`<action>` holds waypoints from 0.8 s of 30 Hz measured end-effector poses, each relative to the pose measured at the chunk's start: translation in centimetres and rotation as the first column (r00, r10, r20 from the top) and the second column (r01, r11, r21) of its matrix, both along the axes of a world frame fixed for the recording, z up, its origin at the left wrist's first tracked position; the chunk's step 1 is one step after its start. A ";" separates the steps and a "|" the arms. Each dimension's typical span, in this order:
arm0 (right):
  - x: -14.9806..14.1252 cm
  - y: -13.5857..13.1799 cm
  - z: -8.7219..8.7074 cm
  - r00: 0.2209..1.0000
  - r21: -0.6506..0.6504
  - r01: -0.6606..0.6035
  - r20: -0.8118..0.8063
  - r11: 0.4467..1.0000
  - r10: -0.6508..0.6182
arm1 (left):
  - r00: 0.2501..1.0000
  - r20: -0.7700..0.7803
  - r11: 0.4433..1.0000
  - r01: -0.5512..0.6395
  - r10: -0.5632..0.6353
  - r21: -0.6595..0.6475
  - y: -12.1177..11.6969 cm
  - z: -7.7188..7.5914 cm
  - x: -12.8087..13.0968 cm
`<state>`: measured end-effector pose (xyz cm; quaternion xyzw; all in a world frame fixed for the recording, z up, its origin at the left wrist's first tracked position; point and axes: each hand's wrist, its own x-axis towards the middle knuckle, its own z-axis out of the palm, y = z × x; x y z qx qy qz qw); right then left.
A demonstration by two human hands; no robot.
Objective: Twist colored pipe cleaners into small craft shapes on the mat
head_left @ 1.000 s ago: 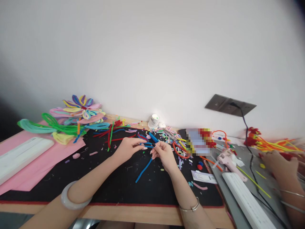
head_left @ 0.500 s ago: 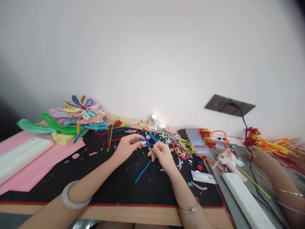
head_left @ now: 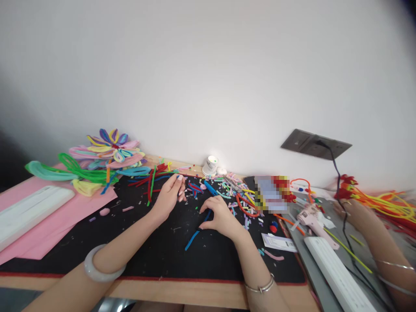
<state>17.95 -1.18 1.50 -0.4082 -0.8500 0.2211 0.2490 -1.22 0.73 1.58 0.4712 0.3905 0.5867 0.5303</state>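
Note:
My right hand (head_left: pixel 218 218) rests on the black mat (head_left: pixel 156 251), its thumb and forefinger pinched on the upper end of a blue pipe cleaner (head_left: pixel 194 236) that lies slanting toward me. Farther back, my left hand (head_left: pixel 169 196) hovers over the mat with loosely bent fingers and nothing in them. Just right of its fingertips lies a small red and blue pipe-cleaner loop (head_left: pixel 195 188). Both wrists carry bracelets.
Cut pipe-cleaner scraps (head_left: pixel 234 193) litter the mat's far side. At the left are a multicoloured pipe-cleaner flower (head_left: pixel 110 149), pink paper (head_left: pixel 48 225) and a white box (head_left: pixel 29 212). At the right are a glue gun (head_left: pixel 312 219), a power strip (head_left: pixel 338 273) and another person's hand (head_left: pixel 354 214) by orange pipe cleaners (head_left: pixel 383 201).
My hands have parted. The left let go of the blue piece and moved back and left. The right came down onto the mat at the blue pipe cleaner.

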 end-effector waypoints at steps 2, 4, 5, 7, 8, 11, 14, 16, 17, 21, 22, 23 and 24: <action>0.0 -0.1 -0.2 0.995 -0.017 -0.001 0.096 1.000 0.003 | 1.000 0.018 0.998 0.014 -0.013 -0.067 0.1 -0.2 0.0; -0.1 -0.2 -0.3 0.986 -0.042 0.025 0.165 0.999 -0.018 | 0.999 0.037 0.992 0.028 -0.023 -0.123 0.2 -0.4 0.0; -0.1 -0.2 -0.3 0.981 -0.054 0.042 0.190 0.998 -0.031 | 0.999 0.043 0.990 0.032 -0.027 -0.138 0.3 -0.5 0.0; 0.0 -0.3 -0.1 0.974 -0.075 0.068 0.221 0.995 -0.050 | 0.999 0.043 0.989 0.038 -0.032 -0.146 0.4 -0.6 0.0; 0.1 -0.4 0.0 0.973 -0.084 0.069 0.227 0.994 -0.049 | 0.999 0.037 0.989 0.039 -0.034 -0.144 0.5 -0.7 0.0; 0.3 -0.5 0.4 0.975 -0.106 0.040 0.220 0.994 -0.016 | 0.999 0.011 0.990 0.038 -0.037 -0.136 0.6 -0.7 -0.2; 0.4 -0.5 0.4 0.977 -0.142 -0.023 0.208 0.990 0.053 | 0.999 0.005 0.989 0.043 -0.043 -0.143 0.6 -0.7 -0.2; 0.2 -0.6 0.4 0.978 -0.158 -0.055 0.193 0.986 0.086 | 0.999 0.006 0.986 0.052 -0.052 -0.157 0.5 -0.7 -0.2; 0.1 -0.6 0.4 0.980 -0.156 -0.057 0.178 0.986 0.085 | 0.998 0.005 0.985 0.057 -0.057 -0.165 0.5 -0.7 -0.1; -0.1 -0.6 0.6 0.999 -0.140 0.007 0.036 0.990 -0.002 | 0.998 -0.018 0.980 0.059 -0.063 -0.191 0.4 -0.6 0.0; -0.2 -0.6 0.6 0.999 -0.149 0.030 -0.021 0.988 -0.034 | 0.998 -0.028 0.979 0.053 -0.060 -0.196 0.4 -0.6 0.0; -0.2 -0.6 0.6 0.994 -0.167 0.051 -0.084 0.985 -0.065 | 0.997 -0.042 0.978 0.048 -0.058 -0.202 0.4 -0.6 0.0; -0.2 -0.5 0.5 0.984 -0.192 0.069 -0.148 0.979 -0.098 | 0.997 -0.057 0.976 0.045 -0.058 -0.211 0.4 -0.7 0.0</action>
